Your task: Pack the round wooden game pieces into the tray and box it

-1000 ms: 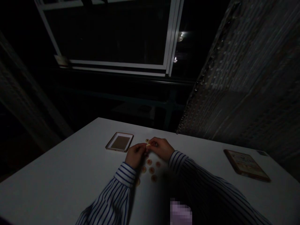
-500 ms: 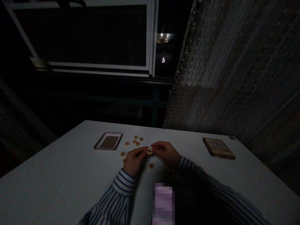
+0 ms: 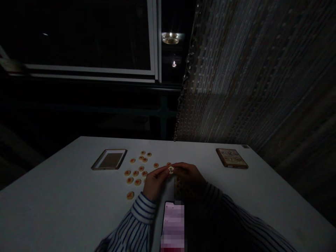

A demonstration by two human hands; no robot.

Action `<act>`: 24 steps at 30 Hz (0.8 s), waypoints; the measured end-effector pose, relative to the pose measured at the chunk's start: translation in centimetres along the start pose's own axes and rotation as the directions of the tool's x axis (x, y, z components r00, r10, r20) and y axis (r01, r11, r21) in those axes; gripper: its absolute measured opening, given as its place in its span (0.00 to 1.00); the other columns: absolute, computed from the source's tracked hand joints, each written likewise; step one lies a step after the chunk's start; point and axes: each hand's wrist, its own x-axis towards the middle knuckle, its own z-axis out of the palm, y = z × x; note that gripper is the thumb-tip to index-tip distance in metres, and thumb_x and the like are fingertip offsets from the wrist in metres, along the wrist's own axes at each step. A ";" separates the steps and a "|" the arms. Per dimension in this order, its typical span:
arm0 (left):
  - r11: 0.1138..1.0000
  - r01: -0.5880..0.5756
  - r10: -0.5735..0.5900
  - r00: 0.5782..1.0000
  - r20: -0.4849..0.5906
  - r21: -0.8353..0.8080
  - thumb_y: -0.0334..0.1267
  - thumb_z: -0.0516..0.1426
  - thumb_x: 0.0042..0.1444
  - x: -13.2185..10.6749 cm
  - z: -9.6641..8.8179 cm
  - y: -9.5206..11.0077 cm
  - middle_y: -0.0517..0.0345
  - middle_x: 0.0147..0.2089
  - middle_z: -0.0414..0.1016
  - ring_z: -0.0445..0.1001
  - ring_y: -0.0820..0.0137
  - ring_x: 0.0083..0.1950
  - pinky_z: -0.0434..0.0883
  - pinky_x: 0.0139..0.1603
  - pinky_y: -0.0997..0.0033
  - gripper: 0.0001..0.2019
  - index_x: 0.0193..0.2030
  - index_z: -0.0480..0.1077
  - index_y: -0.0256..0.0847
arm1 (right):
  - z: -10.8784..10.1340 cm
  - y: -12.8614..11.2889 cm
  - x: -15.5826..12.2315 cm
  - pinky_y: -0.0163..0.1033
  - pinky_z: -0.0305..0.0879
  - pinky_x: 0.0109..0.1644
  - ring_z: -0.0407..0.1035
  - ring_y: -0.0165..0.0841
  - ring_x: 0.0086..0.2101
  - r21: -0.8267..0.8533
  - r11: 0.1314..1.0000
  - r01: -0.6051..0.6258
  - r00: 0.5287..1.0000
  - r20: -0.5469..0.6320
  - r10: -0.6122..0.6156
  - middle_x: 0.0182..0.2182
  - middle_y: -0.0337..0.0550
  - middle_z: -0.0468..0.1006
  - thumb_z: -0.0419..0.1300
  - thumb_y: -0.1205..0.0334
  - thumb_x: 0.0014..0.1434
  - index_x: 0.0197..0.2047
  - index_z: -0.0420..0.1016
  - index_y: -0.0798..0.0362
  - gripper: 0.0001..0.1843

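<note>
One round piece (image 3: pixel 171 169) between two hands

The left hand (image 3: pixel 154 182) is pinching the piece by its left edge, and a dark mark is showing on its face. The right hand (image 3: pixel 193 175) is resting its fingers at the opposite edge; whether they are gripping too cannot be told in this dimness. The step in hand appears to be the handling of this single piece, and the next move seems to be calling for one hand to be bearing it alone.

Taking the piece as centre, loose pieces (image 3: pixel 135 173) are lying scattered from 8 round to 12 o'clock, many showing reddish marks. At 5, under the right hand, a patterned thing (image 3: pixel 180 189) is sitting too dark to identify. A phone (image 3: pixel 169 213) is glowing pink at 6. Near 9, a shallow tray (image 3: pixel 111 161) is lying flat; near 3, a printed box (image 3: pixel 232 158). All are resting on a white table (image 3: pixel 65 182).

Beyond, a window frame (image 3: pixel 153 42) is spanning 10 to nearly 12, a lamp (image 3: pixel 170 37) is shining at 12, and a beaded curtain (image 3: pixel 225 63) is hanging at 1.
</note>
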 end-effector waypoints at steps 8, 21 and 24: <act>0.997 -0.028 0.022 0.997 0.075 0.076 0.42 0.55 0.47 0.3 0.7 -1.1 0.52 0.42 0.75 0.71 0.66 0.46 0.65 0.50 0.66 0.15 0.40 0.72 0.37 | -1.4 -0.3 -0.6 0.36 0.59 0.46 0.65 0.31 0.41 -0.525 0.823 0.216 0.970 0.215 -0.117 0.40 0.44 0.73 0.52 0.60 0.54 0.43 0.70 0.52 0.13; 0.908 -0.089 0.114 0.993 -0.037 0.410 0.39 0.53 0.49 0.6 1.1 -4.4 0.53 0.40 0.75 0.72 0.68 0.42 0.68 0.45 0.66 0.13 0.40 0.71 0.39 | -4.0 4.7 -0.7 0.33 0.58 0.41 0.67 0.32 0.40 -0.795 0.605 -0.049 0.943 0.163 0.290 0.40 0.43 0.74 0.50 0.60 0.54 0.43 0.71 0.51 0.15; 0.897 -0.129 0.143 0.990 -0.003 0.424 0.40 0.52 0.49 0.7 1.0 -4.9 0.52 0.40 0.75 0.72 0.68 0.42 0.68 0.45 0.67 0.14 0.40 0.70 0.38 | -3.6 4.9 -0.7 0.34 0.58 0.38 0.67 0.33 0.37 -0.835 0.550 -0.017 0.927 0.193 0.322 0.37 0.43 0.75 0.50 0.58 0.54 0.40 0.72 0.50 0.14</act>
